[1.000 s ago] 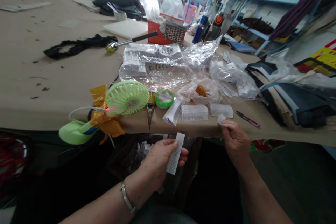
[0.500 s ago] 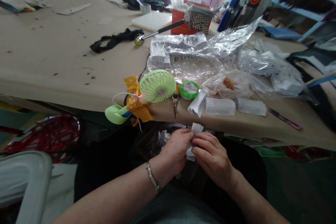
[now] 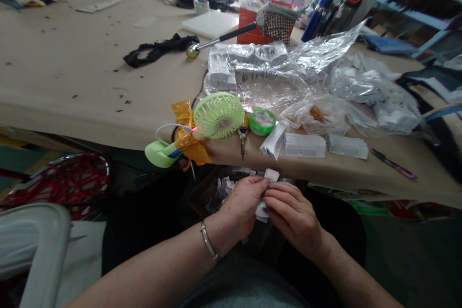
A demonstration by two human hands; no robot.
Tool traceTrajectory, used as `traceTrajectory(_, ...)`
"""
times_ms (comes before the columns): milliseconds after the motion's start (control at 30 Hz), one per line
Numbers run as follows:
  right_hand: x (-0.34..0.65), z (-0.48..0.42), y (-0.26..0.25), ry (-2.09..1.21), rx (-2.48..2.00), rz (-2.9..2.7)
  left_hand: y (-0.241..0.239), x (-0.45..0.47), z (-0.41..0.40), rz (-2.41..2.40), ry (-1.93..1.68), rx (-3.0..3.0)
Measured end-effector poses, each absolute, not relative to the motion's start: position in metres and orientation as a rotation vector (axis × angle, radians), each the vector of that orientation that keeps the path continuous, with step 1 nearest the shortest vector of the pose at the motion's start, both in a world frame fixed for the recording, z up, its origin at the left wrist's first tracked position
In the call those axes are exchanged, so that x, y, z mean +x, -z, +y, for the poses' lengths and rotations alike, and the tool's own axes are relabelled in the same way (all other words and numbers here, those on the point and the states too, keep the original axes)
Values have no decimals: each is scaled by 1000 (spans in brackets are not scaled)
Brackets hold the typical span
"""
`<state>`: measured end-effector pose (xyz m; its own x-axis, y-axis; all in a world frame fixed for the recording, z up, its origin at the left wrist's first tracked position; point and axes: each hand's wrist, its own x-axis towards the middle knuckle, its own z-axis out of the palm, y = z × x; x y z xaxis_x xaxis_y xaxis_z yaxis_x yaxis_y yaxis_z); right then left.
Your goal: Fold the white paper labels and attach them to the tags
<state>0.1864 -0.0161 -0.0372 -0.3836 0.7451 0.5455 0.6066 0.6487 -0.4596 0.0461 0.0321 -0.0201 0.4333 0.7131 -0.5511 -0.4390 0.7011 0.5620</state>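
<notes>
Both hands meet over my lap, just below the table edge. My left hand (image 3: 242, 207) is closed around a small stack of white printed labels (image 3: 271, 174), whose ends stick out above and below the fingers. Against the same stack, my right hand (image 3: 294, 211) presses with fingers bent and their tips together. Beneath the hands, a box (image 3: 225, 185) holds many loose white labels. Three more label stacks lie along the table edge: a curved one (image 3: 275, 139), a flat one (image 3: 305, 145) and another (image 3: 347, 146) to its right.
A green fan (image 3: 219, 115) is taped to the table edge beside a soldering iron (image 3: 242, 144) and a round green tin (image 3: 262, 121). Thread snips (image 3: 393, 163) lie at the right. Clear plastic bags (image 3: 267, 89) of labels spread behind. A white chair (image 3: 46, 245) stands at my left.
The camera view has shifted slightly. Both hands stay together on the label stack, with only a tiny shift of the fingers.
</notes>
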Motion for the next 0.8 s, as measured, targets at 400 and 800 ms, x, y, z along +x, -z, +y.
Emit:
traceTrajectory(400, 182, 0, 46, -1363, -1257, -839, 9, 37, 22, 791, -476, 540)
traceTrajectory(800, 187, -1, 42, -1767, -969, -1117, 11, 17, 23, 572, -262, 518)
